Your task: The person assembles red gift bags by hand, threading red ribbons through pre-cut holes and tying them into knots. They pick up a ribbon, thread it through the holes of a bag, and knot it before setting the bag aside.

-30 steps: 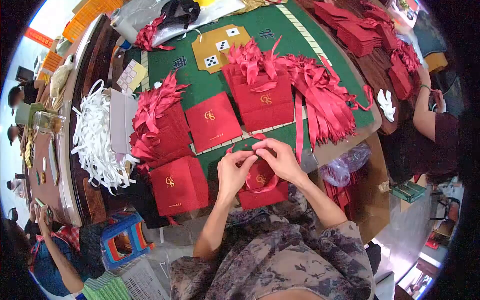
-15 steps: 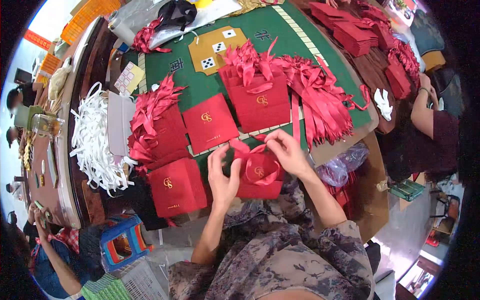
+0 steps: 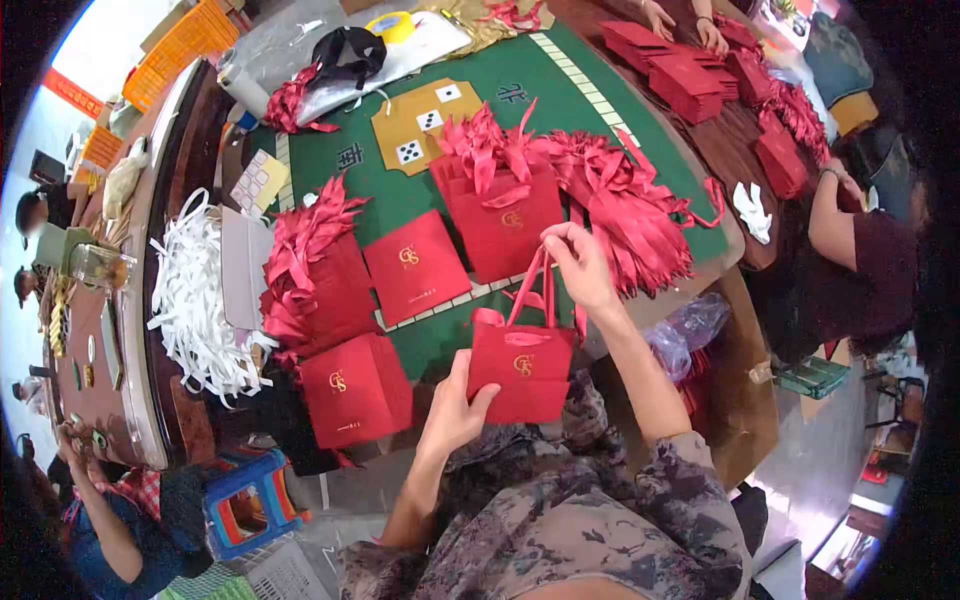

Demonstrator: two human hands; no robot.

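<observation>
Has just gone from working the ribbon with both hands close to the bag to raising its handles, which looks like evening or checking the loops. Grips the left edge of a small red bag in the left hand, with the thumb on the front. Pinches the tops of the ribbon handles between thumb and fingertips of the right hand, with the bag below that hand, near the lap.

Beyond the left hand, on the green worktop: a flat red bag. To the left of the same hand: a stack of red bags, and farther out, white ribbons. Just beyond the right hand: a bundle of red ribbons.

Hidden: the left fingers behind the bag and the inside of the bag. Hard to make out: the ribbon's fastening at the rim.
</observation>
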